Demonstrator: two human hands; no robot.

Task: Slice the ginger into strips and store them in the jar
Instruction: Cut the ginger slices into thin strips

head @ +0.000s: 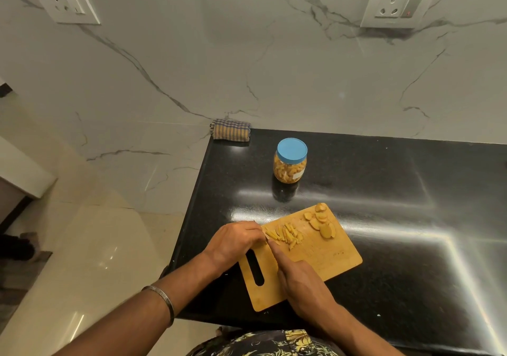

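Your left hand [236, 241] curls over ginger strips [285, 235] on the board [323, 256]; your right hand's [299, 278] grip can't be told; lidded jar [290, 160] stands beyond.

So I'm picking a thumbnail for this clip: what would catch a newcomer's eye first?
Probably the blue-lidded jar of yellow pieces, standing alone on the black counter behind the wooden cutting board. Next, both hands at the board's near-left end, the left hand beside a heap of ginger strips, the right hand close by.
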